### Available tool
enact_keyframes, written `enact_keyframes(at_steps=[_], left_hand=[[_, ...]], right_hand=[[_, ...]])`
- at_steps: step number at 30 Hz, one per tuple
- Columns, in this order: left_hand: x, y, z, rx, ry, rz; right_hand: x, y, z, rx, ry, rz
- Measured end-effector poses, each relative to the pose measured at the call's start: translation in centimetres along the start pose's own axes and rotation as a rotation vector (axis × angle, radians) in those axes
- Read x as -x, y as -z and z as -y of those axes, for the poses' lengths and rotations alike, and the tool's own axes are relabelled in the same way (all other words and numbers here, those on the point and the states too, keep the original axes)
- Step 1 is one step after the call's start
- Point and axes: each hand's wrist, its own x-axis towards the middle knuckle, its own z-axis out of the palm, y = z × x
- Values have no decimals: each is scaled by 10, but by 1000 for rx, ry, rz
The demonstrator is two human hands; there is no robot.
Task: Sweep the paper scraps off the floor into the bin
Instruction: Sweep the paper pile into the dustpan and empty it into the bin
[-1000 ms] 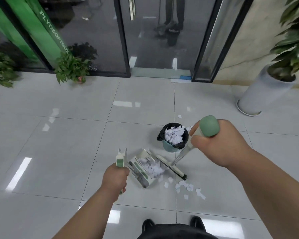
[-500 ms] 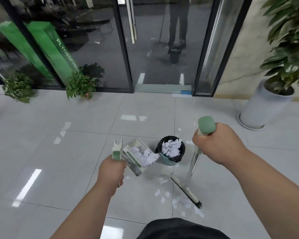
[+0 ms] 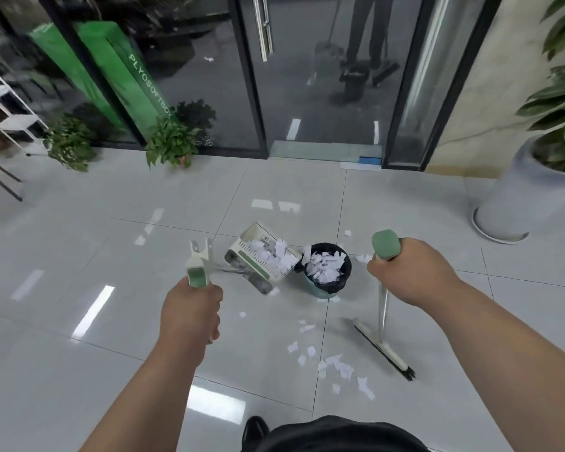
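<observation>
My left hand grips the green-and-white handle of a white dustpan. The pan is lifted off the floor and tilted, with white paper scraps in it spilling toward the small bin, whose black liner is full of scraps. My right hand grips the green top of a broom handle. The broom head rests on the tiles to the right of loose paper scraps scattered on the floor in front of me.
Grey glossy floor tiles all around. A large white planter with a leafy plant stands at the right. Small potted plants and a white rack sit along the glass doors at the back. My shoe shows at the bottom.
My left hand has raised the dustpan from the floor and tipped it toward the bin. The broom head has swung to the right, away from the pan.
</observation>
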Motion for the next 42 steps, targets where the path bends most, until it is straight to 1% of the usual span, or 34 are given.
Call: enact_keyframes(at_steps=[6,12,14,18,22,24,30,33,42], left_hand=[[25,-20,-10,30,-4,23],[37,-50,2,-90,-94,58],[36,-62,9,-190,-170,73],[39,-91,28,-515,-358,103],[41,-115,65,-888,-476,210],[40,-123,80,-1011,-517,271],[45,-128,98,-1190,-600,421],[52,-127,106,-1242,-646,472],[62,-124,108,-1402,-755,558]], right_hand=[[-14,11,-21,-20,-11,13],[-22,12,-40,-81,-35,13],[-24,13,-45,-103,-46,12],[-27,14,-53,-130,-62,5],[-29,15,-63,-152,-73,0],[-29,15,-69,-145,-86,-6],[-27,13,-76,-140,-91,-5],[-26,13,-78,-140,-89,-1],[-20,10,-85,-146,-107,-1]])
